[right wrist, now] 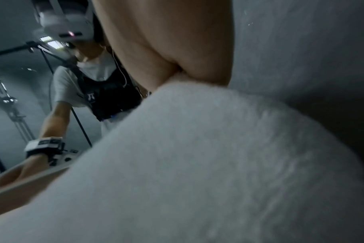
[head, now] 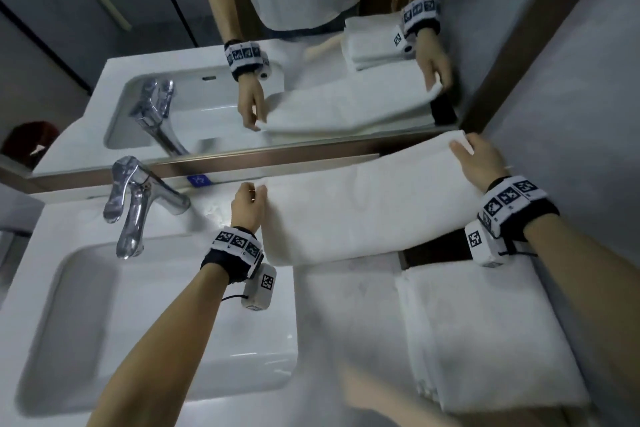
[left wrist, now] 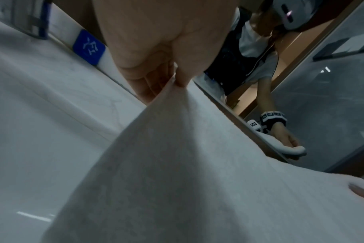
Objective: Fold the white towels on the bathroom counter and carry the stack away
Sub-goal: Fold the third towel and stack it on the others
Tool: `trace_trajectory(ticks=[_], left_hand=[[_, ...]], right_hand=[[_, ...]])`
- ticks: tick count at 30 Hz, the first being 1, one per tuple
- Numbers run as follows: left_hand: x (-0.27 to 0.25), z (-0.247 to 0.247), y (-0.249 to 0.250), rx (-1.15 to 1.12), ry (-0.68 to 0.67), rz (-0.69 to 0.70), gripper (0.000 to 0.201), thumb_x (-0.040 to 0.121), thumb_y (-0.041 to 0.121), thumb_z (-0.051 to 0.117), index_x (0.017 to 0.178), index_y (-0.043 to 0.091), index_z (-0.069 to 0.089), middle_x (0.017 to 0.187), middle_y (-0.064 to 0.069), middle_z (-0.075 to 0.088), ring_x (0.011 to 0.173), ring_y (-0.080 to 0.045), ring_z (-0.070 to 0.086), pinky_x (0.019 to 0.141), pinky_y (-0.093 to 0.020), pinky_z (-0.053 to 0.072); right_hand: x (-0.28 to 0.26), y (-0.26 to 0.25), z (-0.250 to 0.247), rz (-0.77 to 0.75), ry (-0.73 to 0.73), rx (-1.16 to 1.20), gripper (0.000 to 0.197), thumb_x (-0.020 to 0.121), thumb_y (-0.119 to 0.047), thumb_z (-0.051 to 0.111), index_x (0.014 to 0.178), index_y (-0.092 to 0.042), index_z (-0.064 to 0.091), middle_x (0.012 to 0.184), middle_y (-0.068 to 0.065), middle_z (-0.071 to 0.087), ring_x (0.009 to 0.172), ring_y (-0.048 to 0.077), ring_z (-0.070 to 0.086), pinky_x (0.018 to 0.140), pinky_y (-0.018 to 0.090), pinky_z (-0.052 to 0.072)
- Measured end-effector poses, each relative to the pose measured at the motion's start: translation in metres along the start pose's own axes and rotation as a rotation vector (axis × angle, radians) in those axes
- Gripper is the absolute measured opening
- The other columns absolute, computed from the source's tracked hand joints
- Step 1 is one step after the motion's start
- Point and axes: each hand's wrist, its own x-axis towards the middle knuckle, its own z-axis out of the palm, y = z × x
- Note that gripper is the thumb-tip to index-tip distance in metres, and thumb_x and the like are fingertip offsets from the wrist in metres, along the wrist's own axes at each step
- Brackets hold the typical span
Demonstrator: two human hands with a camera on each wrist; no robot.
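A long white towel [head: 363, 204] hangs stretched between my hands just in front of the mirror, above the counter. My left hand [head: 251, 199] pinches its left corner, seen close in the left wrist view as the towel [left wrist: 177, 164] gripped between thumb and fingers [left wrist: 156, 78]. My right hand [head: 476, 156] grips the towel's far right corner; the right wrist view shows the towel [right wrist: 197, 164] under my thumb [right wrist: 177, 49]. A folded white towel stack [head: 485, 333] lies on the counter at the near right.
The white sink basin [head: 69, 340] with a chrome faucet [head: 135, 204] sits at the left. The mirror [head: 242, 45] runs along the back, with a grey wall [head: 588, 114] at the right. Bare counter [head: 346, 322] lies between basin and stack.
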Motion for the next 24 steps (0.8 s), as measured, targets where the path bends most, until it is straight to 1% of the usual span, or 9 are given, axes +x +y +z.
trace_trajectory(ticks=[3, 7, 10, 11, 13, 15, 18, 21, 24], left_hand=[[0.012, 0.008, 0.000, -0.015, -0.026, -0.031, 0.019, 0.095, 0.025, 0.046, 0.098, 0.006, 0.047, 0.087, -0.010, 0.051, 0.081, -0.023, 0.046, 0.071, -0.029, 0.033], [0.023, 0.016, -0.002, 0.043, -0.099, -0.071, 0.016, 0.093, 0.022, 0.052, 0.098, 0.010, 0.043, 0.094, -0.008, 0.052, 0.085, -0.023, 0.049, 0.073, -0.029, 0.037], [0.032, 0.017, 0.000, 0.147, -0.228, -0.018, 0.043, 0.086, 0.015, 0.064, 0.123, 0.005, 0.047, 0.118, -0.011, 0.055, 0.110, -0.026, 0.052, 0.092, -0.030, 0.040], [0.036, 0.016, 0.002, 0.206, -0.284, 0.035, 0.050, 0.084, 0.014, 0.067, 0.128, 0.005, 0.046, 0.128, -0.011, 0.053, 0.119, -0.027, 0.048, 0.099, -0.030, 0.037], [0.042, 0.016, 0.007, 0.382, -0.389, 0.133, 0.055, 0.081, 0.020, 0.071, 0.130, 0.010, 0.048, 0.135, -0.013, 0.049, 0.127, -0.031, 0.042, 0.105, -0.033, 0.033], [0.049, 0.016, 0.010, 0.576, -0.462, 0.179, 0.060, 0.078, 0.028, 0.074, 0.130, 0.015, 0.049, 0.134, -0.014, 0.048, 0.127, -0.034, 0.038, 0.107, -0.036, 0.032], [0.051, 0.018, 0.016, 0.733, -0.544, 0.218, 0.060, 0.077, 0.034, 0.073, 0.129, 0.018, 0.049, 0.131, -0.015, 0.050, 0.126, -0.035, 0.035, 0.106, -0.039, 0.034], [0.046, 0.015, 0.019, 0.675, -0.642, 0.262, 0.048, 0.082, 0.031, 0.070, 0.124, 0.012, 0.054, 0.123, -0.016, 0.056, 0.119, -0.033, 0.046, 0.096, -0.032, 0.038], [0.036, -0.001, 0.015, 0.468, -0.645, 0.291, 0.020, 0.080, 0.025, 0.072, 0.094, 0.014, 0.063, 0.096, -0.012, 0.064, 0.092, -0.028, 0.057, 0.076, -0.029, 0.037]], right_hand=[[0.013, 0.001, 0.008, 0.027, -0.017, -0.008, 0.036, 0.099, -0.022, 0.044, 0.114, 0.010, 0.050, 0.120, 0.030, 0.055, 0.108, 0.039, 0.051, 0.070, 0.029, 0.027], [0.025, 0.007, 0.017, 0.105, -0.085, -0.074, 0.042, 0.098, -0.025, 0.045, 0.123, 0.009, 0.047, 0.129, 0.029, 0.051, 0.117, 0.039, 0.049, 0.090, 0.035, 0.035], [0.032, 0.014, 0.023, 0.165, -0.147, -0.103, 0.051, 0.093, -0.027, 0.056, 0.130, 0.005, 0.044, 0.134, 0.024, 0.049, 0.122, 0.037, 0.048, 0.100, 0.039, 0.037], [0.034, 0.015, 0.023, 0.181, -0.152, -0.082, 0.052, 0.090, -0.028, 0.061, 0.128, 0.003, 0.046, 0.132, 0.022, 0.052, 0.120, 0.036, 0.051, 0.100, 0.040, 0.040], [0.039, 0.015, 0.023, 0.221, -0.178, -0.021, 0.054, 0.084, -0.030, 0.068, 0.125, -0.001, 0.050, 0.127, 0.019, 0.057, 0.115, 0.034, 0.056, 0.100, 0.042, 0.044], [0.044, 0.014, 0.022, 0.252, -0.228, 0.046, 0.055, 0.080, -0.030, 0.073, 0.123, -0.004, 0.052, 0.124, 0.012, 0.060, 0.110, 0.030, 0.059, 0.098, 0.043, 0.047], [0.042, 0.011, 0.017, 0.274, -0.356, 0.174, 0.032, 0.078, -0.024, 0.075, 0.106, -0.014, 0.062, 0.111, 0.004, 0.064, 0.092, 0.020, 0.063, 0.085, 0.033, 0.047], [0.034, 0.011, 0.004, 0.244, -0.484, 0.288, 0.025, 0.077, -0.020, 0.075, 0.101, -0.019, 0.067, 0.109, 0.002, 0.069, 0.097, 0.017, 0.066, 0.079, 0.031, 0.051], [0.025, 0.011, -0.014, 0.177, -0.526, 0.334, 0.037, 0.079, -0.012, 0.072, 0.114, -0.013, 0.063, 0.112, 0.005, 0.068, 0.098, 0.018, 0.067, 0.077, 0.031, 0.054]])
